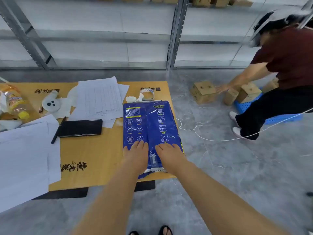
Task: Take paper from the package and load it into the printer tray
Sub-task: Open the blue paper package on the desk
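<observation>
A blue paper package [150, 122] lies flat on the right part of a low wooden table [94, 158]. Its near end is torn, with white showing at the edge. My left hand [136, 154] rests palm down on the package's near left part, fingers together and flat. My right hand [169, 155] lies palm down beside it on the near right part. Neither hand grips anything. No printer or printer tray is in view.
Loose white sheets [100, 99] and a larger stack [23, 156] cover the table's left. A black phone [80, 128], pen [57, 131], tape roll [147, 94], white plush toy [50, 103] and bottle [16, 102] also lie there. A person [277, 78] handles cardboard boxes [203, 92] on the floor.
</observation>
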### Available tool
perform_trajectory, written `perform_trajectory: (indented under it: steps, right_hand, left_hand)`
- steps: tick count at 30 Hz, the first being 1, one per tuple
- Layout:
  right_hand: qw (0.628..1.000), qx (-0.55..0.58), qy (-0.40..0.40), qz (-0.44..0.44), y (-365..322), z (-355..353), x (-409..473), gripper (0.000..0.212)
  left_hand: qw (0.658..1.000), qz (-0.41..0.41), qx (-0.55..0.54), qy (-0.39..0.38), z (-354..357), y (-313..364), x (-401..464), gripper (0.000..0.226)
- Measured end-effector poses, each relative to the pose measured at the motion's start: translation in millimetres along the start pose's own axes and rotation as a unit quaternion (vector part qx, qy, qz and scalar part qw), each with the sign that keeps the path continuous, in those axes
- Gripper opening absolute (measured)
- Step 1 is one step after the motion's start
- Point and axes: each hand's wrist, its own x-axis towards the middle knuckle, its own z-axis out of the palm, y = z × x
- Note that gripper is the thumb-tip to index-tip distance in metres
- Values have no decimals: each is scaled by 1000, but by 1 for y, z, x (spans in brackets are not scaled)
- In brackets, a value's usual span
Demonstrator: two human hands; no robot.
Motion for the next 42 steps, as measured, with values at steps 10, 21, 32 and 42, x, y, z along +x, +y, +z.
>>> perform_trajectory:
  steps: [10,21,32,42]
  right_hand:
    - [999,-9,38,16,-10,16,21,34]
    - [999,-1,26,41,-18,9,33,30]
    - [999,0,24,-29,-14,6,20,32]
    - [985,-66,-64,-147,-28,27,-39,25]
  left_hand:
    - [998,40,39,-31,22,-5,8,67]
    - [998,44,22,-29,23,-8,8,70]
    - [998,44,23,-32,23,-8,7,69]
    - [998,47,7,-38,20,-8,6,66]
